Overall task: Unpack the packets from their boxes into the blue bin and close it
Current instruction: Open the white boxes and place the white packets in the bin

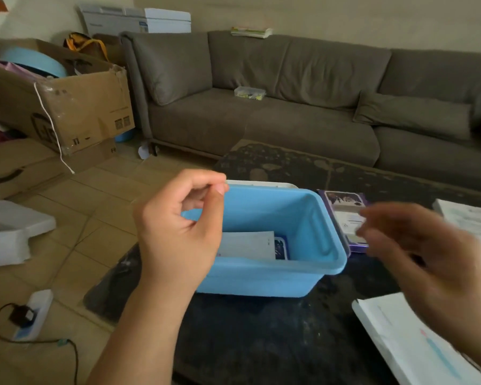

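Trouble could come from the blurred right hand (417,254), whose grip I cannot tell, reaching toward the purple box (347,218) just beside the blue bin (261,282) on the bench (261,343): a hasty grab might knock the box off. Left hand (178,232), fingers curled and seemingly holding nothing, hovers over the open bin, where packets (247,244) already lie; its white lid (261,183) sits behind, easily forgotten.
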`<state>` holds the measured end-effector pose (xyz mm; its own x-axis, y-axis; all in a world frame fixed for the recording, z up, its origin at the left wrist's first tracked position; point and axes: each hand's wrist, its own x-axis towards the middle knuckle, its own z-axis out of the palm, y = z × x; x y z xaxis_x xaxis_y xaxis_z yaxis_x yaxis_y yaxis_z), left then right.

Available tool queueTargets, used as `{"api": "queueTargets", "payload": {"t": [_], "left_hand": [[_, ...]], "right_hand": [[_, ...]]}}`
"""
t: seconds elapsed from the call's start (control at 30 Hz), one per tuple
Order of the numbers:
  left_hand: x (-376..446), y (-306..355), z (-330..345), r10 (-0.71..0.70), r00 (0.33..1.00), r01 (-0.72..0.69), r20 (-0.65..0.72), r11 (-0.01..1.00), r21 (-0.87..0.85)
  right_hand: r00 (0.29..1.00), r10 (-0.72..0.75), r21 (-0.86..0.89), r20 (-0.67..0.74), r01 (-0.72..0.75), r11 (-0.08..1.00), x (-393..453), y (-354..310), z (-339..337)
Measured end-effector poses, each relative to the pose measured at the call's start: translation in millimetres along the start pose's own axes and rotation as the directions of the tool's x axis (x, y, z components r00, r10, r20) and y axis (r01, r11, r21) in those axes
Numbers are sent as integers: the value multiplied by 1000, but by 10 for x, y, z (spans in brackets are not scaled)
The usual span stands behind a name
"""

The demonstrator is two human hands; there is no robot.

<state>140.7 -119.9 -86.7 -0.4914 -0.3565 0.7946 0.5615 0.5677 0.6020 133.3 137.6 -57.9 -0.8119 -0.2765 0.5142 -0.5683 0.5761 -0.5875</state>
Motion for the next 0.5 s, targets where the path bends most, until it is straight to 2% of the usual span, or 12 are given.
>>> {"api": "queueTargets", "payload": {"t": [0.03, 0.07, 0.1, 0.13, 0.17, 0.2, 0.27, 0.33, 0.37, 0.4, 0.43, 0.5], "left_hand": [[-37, 31, 35, 10, 1000, -10, 29, 1000, 4], [-78, 65, 72, 25, 998, -25, 56, 1000, 5], [-125, 105, 108, 50, 995, -51, 82, 999, 0], [-179, 151, 150, 92, 990, -93, 108, 996, -3], [-240, 200, 197, 149, 979, -150, 138, 989, 0], [-315, 249, 249, 207, 963, -210, 174, 978, 3], [-504, 347, 364, 295, 919, -300, 262, 954, -23], [-716, 429, 464, 359, 835, -358, 417, 930, -85], [-816, 460, 517, 383, 772, -385, 508, 917, -107], [-899, 490, 569, 391, 704, -404, 593, 907, -119], [-963, 511, 619, 383, 640, -407, 666, 904, -129], [-1048, 555, 706, 339, 541, -369, 769, 918, -145]], "right_hand": [[997, 20, -7, -76, -21, 1000, -294, 56, -83], [995, 35, -72, -95, -42, 997, -538, 147, -136], [996, 73, -180, -45, -80, 980, -743, 240, -151], [985, 145, -323, 95, -107, 940, -900, 324, -142], [934, 255, -482, 248, -109, 869, -1004, 376, -127], [882, 340, -533, 327, -125, 837, -1091, 461, -104], [804, 467, -593, 369, -184, 784, -1177, 559, -113], [735, 521, -645, 434, -150, 749, -1209, 564, -130], [803, 451, -620, 389, -134, 773, -1269, 611, -151], [912, 309, -569, 269, -108, 815, -1324, 667, -170], [962, 228, -538, 147, -115, 835, -1372, 743, -169], [978, 208, -450, -15, -192, 872, -1352, 765, -221]]}}
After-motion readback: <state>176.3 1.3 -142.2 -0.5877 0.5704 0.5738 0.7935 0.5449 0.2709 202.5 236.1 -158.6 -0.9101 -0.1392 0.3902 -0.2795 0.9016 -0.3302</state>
